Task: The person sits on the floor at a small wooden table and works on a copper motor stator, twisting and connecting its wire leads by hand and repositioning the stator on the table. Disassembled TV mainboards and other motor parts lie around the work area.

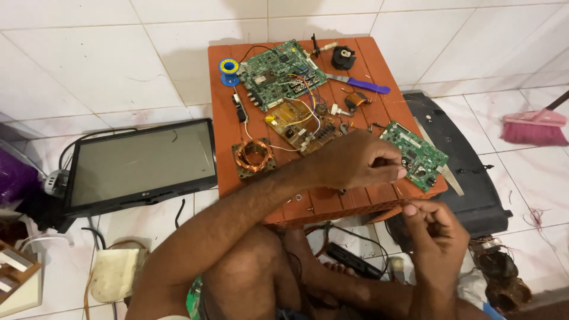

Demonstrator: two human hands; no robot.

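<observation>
The small green circuit board point(415, 155) lies at the near right corner of the bench point(222, 136), tilted, one corner past the edge, its face crowded with tiny parts and a dark chip. The left hand point(355, 161) reaches across to it, fingers curled and pinched together at the board's near edge; whether something small sits between them I cannot tell. The right hand point(435, 228) hovers just below the bench edge, thumb and forefinger pinched close, anything held there too small to make out. The bench is a low orange-brown slatted one standing on a white tiled floor point(89, 59). Further back on it lie a brown circuit board point(299, 124) with coloured wires, a larger green circuit board point(278, 74), a copper wire coil point(253, 157), a blue solder spool point(229, 68) and a purple-handled knife point(361, 84). A flat monitor point(139, 163) leans on the floor to the left, a black plastic cover point(474, 178) lies at the right, and a pink broom point(533, 127) rests beyond it.
</observation>
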